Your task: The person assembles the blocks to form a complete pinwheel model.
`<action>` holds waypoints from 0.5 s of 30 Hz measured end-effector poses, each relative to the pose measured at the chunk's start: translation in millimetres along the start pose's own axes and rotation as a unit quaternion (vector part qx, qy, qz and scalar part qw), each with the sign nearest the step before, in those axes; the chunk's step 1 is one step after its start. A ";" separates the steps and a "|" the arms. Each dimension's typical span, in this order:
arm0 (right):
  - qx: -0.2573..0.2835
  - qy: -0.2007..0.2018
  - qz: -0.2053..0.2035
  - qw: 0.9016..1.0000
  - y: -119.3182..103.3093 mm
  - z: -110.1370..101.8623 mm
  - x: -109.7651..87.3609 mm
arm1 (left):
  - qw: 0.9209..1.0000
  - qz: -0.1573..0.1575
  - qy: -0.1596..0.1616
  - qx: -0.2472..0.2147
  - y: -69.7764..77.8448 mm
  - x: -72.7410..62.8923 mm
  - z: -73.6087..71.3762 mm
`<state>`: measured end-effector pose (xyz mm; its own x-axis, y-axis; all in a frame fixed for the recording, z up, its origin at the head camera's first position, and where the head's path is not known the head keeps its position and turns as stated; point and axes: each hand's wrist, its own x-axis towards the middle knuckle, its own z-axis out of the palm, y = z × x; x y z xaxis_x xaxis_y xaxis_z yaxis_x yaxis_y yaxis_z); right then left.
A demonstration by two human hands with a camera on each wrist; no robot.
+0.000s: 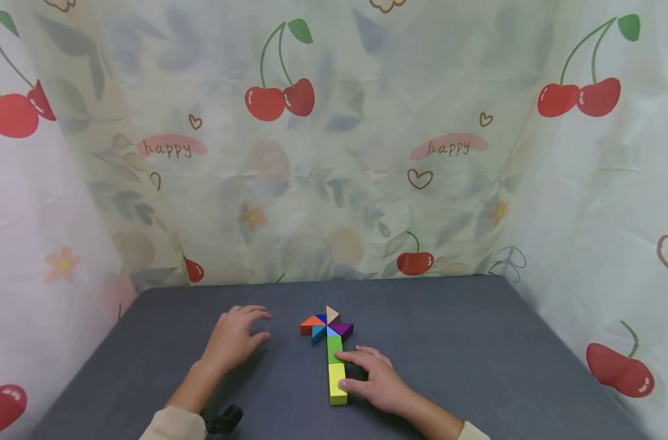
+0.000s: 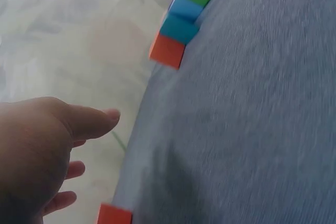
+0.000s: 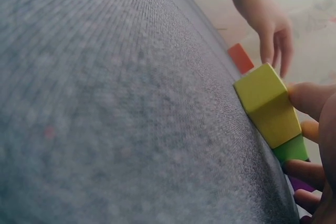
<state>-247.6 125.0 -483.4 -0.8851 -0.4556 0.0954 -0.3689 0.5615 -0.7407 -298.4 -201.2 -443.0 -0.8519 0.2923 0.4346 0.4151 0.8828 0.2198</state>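
A pinwheel shape of small blocks lies on the dark cloth: an orange block (image 1: 312, 322), a teal block (image 1: 318, 333), a purple block (image 1: 343, 330), a beige triangle (image 1: 332, 315) and blue pieces. Below its middle, a green block (image 1: 334, 346) and a yellow block (image 1: 337, 391) line up end to end. My right hand (image 1: 380, 379) touches their right side, thumb at the yellow block and a fingertip at the green one. My left hand (image 1: 234, 339) is left of the pinwheel, fingers spread and holding nothing. The left wrist view shows a red-orange block (image 2: 114, 215) below its fingers.
The dark grey cloth (image 1: 455, 330) covers the table. A pale curtain (image 1: 345, 183) printed with cherries rises behind it and on both sides. A black band (image 1: 223, 420) is at the left wrist.
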 end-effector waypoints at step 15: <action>0.001 -0.002 0.015 1.000 0.0 0.6 0.5 | 0.997 -0.073 -0.023 -0.012 -53.9 -18.2 -4.2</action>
<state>-247.9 124.3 -483.8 -0.8943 -0.4419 0.0704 -0.3419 0.5734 -0.7446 -304.0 -255.7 -459.1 -0.9175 0.1777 0.3560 0.2922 0.9081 0.2999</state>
